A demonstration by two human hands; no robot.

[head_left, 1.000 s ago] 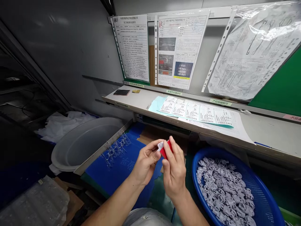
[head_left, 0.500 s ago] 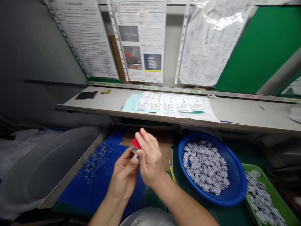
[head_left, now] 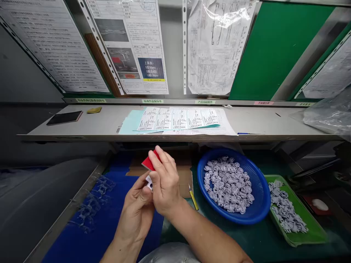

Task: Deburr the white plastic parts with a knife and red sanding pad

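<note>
My left hand point(head_left: 139, 206) is closed on a small white plastic part point(head_left: 149, 182), pinched between thumb and fingers. Close against it, my right hand point(head_left: 166, 184) grips a red flat piece point(head_left: 149, 161), perhaps a pad or folded cloth, under its fingers. The right thumb is beside the white part; whether it touches cannot be made out. Both hands are above the blue work surface point(head_left: 142, 233). To their right, a blue basket point(head_left: 263, 193) holds many similar pale parts point(head_left: 230, 186).
Clear plastic sprue pieces point(head_left: 89, 208) lie on the left. A yellow cutter point(head_left: 193, 198) rests beside cardboard point(head_left: 185, 175). Farther right is a green tray point(head_left: 309, 237) with pale parts. Above the hands runs a shelf point(head_left: 268, 122) carrying papers point(head_left: 178, 118) and a phone point(head_left: 64, 118).
My view has turned to the right, so the shelf, papers and basket sit farther left. Both hands stay together with the white part and the red piece; more of the red piece shows.
</note>
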